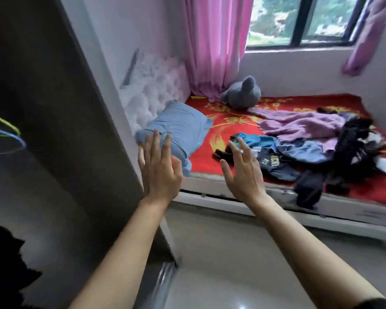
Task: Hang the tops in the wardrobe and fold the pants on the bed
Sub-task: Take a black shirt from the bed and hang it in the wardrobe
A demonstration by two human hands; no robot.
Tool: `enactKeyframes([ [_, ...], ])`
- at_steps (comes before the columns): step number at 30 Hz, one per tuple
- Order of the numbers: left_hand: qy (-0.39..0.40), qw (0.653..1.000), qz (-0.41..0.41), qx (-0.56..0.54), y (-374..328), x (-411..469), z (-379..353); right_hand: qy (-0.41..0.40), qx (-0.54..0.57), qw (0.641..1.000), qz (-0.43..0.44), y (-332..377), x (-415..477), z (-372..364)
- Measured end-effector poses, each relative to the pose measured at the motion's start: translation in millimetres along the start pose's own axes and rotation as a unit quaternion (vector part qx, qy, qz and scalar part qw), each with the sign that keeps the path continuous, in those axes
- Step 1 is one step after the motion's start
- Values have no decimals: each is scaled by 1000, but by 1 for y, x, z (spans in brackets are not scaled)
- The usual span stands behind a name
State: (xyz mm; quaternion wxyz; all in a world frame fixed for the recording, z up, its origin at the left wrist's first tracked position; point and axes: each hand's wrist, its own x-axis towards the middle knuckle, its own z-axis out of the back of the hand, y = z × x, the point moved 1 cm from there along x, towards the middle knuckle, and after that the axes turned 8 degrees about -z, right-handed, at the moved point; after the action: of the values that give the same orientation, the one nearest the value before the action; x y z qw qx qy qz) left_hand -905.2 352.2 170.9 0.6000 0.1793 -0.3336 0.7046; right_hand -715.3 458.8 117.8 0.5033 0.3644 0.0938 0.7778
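Observation:
My left hand [159,169] and my right hand [243,171] are both raised in front of me, fingers spread, holding nothing. Beyond them lies the bed [227,130] with a red and gold cover. A heap of clothes sits on its right half: a navy printed top [274,166], a blue garment [303,150], a lilac knit top [299,126] and dark clothes [352,148], one of which hangs over the bed's edge. The dark wardrobe [54,130] stands at my left, with coloured wire hangers [7,134] inside.
A blue pillow [178,130] lies at the head of the bed against a white padded headboard [156,90]. A grey plush toy [243,92] sits by the pink curtain [214,45] under the window. Glossy floor [232,253] lies between me and the bed.

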Motion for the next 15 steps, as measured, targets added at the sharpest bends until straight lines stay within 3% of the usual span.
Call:
enactKeyframes([
  [8,241,968,-56,-48,-158,37,-207,29,-75,980,-183,-241,11,61],
  [15,301,948,-87,-62,-223,90,-338,54,-78,952,-291,-365,54,65],
])
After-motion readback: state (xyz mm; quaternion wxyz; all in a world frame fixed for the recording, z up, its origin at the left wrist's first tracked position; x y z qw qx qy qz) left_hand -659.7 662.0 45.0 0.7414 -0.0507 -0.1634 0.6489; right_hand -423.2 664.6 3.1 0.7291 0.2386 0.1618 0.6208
